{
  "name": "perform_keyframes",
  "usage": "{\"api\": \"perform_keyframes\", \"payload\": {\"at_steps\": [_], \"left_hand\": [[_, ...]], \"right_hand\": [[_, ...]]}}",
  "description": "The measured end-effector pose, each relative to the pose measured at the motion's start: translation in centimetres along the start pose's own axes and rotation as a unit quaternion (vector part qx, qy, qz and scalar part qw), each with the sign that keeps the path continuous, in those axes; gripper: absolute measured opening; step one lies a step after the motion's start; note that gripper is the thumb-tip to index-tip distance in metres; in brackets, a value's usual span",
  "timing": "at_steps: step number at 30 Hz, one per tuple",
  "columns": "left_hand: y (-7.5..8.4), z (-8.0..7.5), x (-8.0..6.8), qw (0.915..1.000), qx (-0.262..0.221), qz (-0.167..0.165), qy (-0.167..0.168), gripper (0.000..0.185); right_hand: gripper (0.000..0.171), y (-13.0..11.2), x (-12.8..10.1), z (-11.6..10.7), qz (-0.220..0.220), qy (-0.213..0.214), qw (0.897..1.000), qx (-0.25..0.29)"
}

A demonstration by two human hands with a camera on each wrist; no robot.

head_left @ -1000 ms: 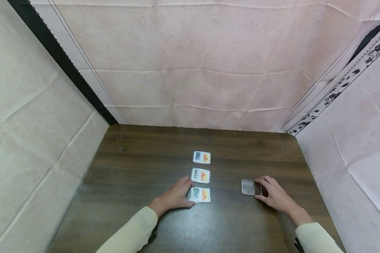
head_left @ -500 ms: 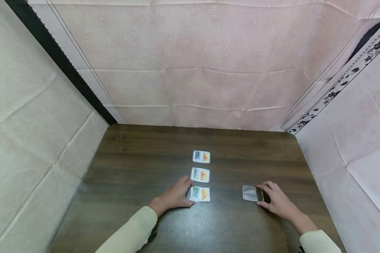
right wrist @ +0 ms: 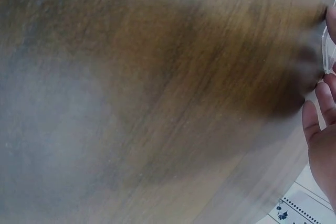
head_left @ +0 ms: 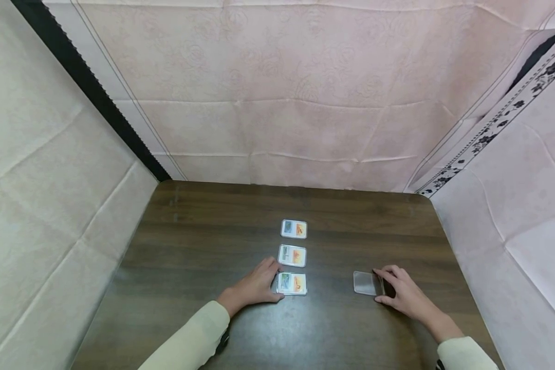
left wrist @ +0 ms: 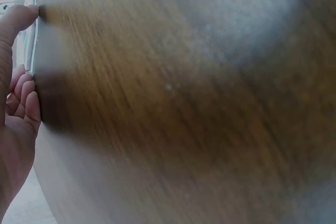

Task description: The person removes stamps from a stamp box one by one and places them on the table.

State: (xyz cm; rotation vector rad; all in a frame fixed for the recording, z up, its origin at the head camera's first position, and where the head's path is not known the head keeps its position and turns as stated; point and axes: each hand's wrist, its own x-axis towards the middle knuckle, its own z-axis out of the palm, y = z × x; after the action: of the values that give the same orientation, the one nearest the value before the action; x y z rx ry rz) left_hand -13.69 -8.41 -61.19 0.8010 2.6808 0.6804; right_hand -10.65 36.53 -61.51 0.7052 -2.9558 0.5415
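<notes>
Cards (head_left: 292, 283): blue-and-orange labels (head_left: 293, 256), too small to read.

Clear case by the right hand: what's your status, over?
Right hand grips clear case at its edges. Left hand holds nearest picture card. No obstruction visible between the two.

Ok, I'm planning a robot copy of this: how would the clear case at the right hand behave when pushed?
The clear case is probably stiff, given its straight, clean edges. It would likely slide, as the table has a sheen. Lying flat and low, it seems unlikely to tip or roll.
</notes>
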Motion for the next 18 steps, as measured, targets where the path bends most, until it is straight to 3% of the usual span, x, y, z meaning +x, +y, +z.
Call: {"api": "perform_keyframes", "payload": {"at_steps": [8, 18], "left_hand": [[0.1, -0.2, 0.1, 1.0000, -0.007, -0.002, -0.004, 0.064], [0.0, -0.2, 0.2, 0.9999, -0.008, -0.005, -0.008, 0.064]], "right_hand": [[0.067, -1.0, 0.7, -0.3, 0.021, -0.001, 1.000, 0.020], [0.055, -4.6, 3.5, -0.2, -0.006, 0.000, 0.998, 0.056]]}}
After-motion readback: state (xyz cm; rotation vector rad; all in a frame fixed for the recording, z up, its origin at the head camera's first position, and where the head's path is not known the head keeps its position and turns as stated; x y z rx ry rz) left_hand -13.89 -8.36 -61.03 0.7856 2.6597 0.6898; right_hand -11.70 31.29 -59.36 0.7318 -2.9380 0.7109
